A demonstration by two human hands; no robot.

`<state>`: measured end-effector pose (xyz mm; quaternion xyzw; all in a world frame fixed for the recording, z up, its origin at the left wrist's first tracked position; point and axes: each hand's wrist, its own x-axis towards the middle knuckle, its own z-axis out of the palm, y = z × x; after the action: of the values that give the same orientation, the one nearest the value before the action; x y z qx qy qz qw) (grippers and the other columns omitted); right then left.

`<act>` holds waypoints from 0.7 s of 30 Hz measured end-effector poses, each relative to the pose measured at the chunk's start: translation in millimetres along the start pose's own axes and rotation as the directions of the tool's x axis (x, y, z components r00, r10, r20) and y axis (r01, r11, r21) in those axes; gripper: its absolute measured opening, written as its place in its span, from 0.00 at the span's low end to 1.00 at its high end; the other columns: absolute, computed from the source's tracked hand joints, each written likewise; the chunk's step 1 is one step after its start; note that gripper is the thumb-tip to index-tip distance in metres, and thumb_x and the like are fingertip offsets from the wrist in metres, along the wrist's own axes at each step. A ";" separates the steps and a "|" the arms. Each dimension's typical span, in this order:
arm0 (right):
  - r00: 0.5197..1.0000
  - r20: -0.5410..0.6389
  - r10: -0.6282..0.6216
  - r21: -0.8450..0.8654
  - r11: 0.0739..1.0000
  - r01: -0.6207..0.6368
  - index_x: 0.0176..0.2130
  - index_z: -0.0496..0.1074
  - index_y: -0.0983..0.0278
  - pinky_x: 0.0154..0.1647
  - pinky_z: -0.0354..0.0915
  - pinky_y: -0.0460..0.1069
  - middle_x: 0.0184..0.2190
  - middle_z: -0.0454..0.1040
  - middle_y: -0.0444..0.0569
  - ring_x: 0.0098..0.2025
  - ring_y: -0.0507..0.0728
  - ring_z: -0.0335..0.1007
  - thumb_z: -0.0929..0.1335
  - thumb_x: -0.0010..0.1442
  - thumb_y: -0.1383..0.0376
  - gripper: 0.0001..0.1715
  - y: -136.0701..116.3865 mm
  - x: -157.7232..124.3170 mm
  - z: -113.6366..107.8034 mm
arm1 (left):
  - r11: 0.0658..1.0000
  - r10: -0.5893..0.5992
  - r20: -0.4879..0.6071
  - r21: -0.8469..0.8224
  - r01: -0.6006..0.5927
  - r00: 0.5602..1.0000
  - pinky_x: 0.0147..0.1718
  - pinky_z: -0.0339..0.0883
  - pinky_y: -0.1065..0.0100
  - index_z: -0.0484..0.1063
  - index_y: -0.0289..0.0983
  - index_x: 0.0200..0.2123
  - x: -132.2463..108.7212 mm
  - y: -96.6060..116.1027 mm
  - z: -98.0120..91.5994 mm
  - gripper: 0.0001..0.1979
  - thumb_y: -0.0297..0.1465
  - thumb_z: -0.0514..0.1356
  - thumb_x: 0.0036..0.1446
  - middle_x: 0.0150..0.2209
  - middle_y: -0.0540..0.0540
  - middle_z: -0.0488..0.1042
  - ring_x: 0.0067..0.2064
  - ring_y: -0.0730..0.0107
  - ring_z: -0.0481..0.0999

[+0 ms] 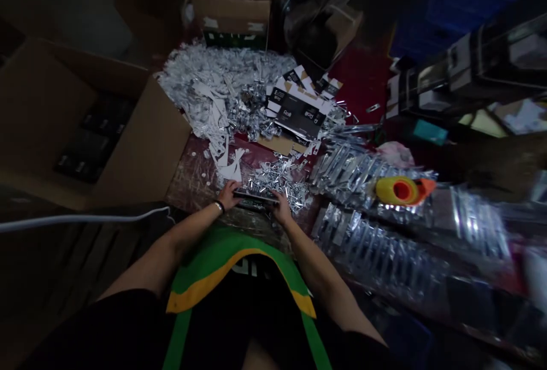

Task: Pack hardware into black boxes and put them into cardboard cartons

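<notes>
Between my two hands is a flat dark box [255, 195], held level near the table's front edge. My left hand [228, 195] grips its left end, and my right hand [281, 208] has the right end between thumb and fingers. Just beyond it lies a heap of small shiny metal parts [280, 179]. White paper-like strips [233, 169] lie past my left hand. Farther back, a stack of flat black printed cartons [299, 113] rests on the pile. The face of the box turned toward me is too dark to read.
An open cardboard box [158, 142] with black packs inside stands at the left. Small clear bags [192, 68] are heaped at the back before another carton [233, 5]. Rows of silvery wrapped packs [376, 239] and a yellow tape roll [395, 189] lie at the right.
</notes>
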<state>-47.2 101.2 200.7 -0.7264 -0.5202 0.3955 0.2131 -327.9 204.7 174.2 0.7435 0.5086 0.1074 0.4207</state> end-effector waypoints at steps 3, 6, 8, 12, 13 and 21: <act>0.946 0.320 -0.059 -0.380 0.906 0.185 0.72 0.64 0.52 0.63 0.66 0.60 0.75 0.54 0.57 0.64 0.68 0.68 0.73 0.61 0.57 0.43 -10.1 -1.3 -2.8 | 0.935 0.216 0.220 0.235 -0.267 0.951 0.71 0.50 0.40 0.70 0.42 0.66 -9.0 -3.1 -10.1 0.35 0.31 0.67 0.54 0.69 0.35 0.65 0.71 0.44 0.60; 0.876 0.480 -0.038 -0.580 0.736 0.349 0.77 0.47 0.48 0.66 0.61 0.69 0.79 0.42 0.60 0.69 0.78 0.61 0.73 0.60 0.44 0.58 -21.8 -7.7 1.2 | 0.760 0.316 0.396 0.438 -0.480 0.862 0.72 0.34 0.33 0.58 0.40 0.74 -12.0 -0.2 -17.3 0.46 0.47 0.66 0.57 0.75 0.31 0.53 0.77 0.37 0.45; 0.913 0.407 -0.020 -0.675 0.667 0.315 0.78 0.40 0.50 0.65 0.60 0.71 0.77 0.44 0.66 0.69 0.80 0.60 0.68 0.65 0.41 0.56 -28.1 -7.1 8.8 | 0.713 0.310 0.417 0.492 -0.499 0.854 0.71 0.35 0.34 0.56 0.36 0.75 -5.7 8.8 -10.1 0.48 0.52 0.65 0.59 0.75 0.28 0.54 0.76 0.34 0.48; 0.937 0.349 -0.021 -0.708 0.649 0.278 0.78 0.41 0.48 0.61 0.66 0.63 0.74 0.54 0.66 0.63 0.73 0.69 0.66 0.71 0.47 0.48 -30.8 -0.3 16.5 | 0.716 0.237 0.390 0.549 -0.432 0.890 0.66 0.54 0.39 0.61 0.38 0.73 10.0 29.5 11.7 0.40 0.45 0.66 0.62 0.68 0.25 0.65 0.68 0.34 0.65; 0.930 0.366 -0.024 -0.698 0.655 0.291 0.78 0.42 0.47 0.61 0.67 0.62 0.74 0.54 0.66 0.62 0.71 0.70 0.66 0.70 0.48 0.48 -29.8 -0.3 16.0 | 0.714 0.240 0.408 0.541 -0.445 0.881 0.65 0.56 0.40 0.62 0.39 0.72 11.8 31.9 13.5 0.39 0.44 0.66 0.62 0.67 0.25 0.66 0.66 0.35 0.67; 0.968 0.251 -0.009 -0.735 0.649 0.197 0.77 0.52 0.58 0.64 0.62 0.70 0.75 0.54 0.69 0.67 0.77 0.65 0.69 0.67 0.49 0.49 -36.4 -15.0 32.5 | 0.813 0.259 0.371 0.414 -0.408 0.892 0.68 0.50 0.36 0.67 0.39 0.69 -3.3 58.3 16.7 0.40 0.43 0.69 0.55 0.70 0.27 0.63 0.73 0.31 0.57</act>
<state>-96.6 97.4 212.8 -0.6684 -0.6983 0.2105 -0.1459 -280.8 185.8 207.5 0.9100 0.3098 -0.0628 0.2682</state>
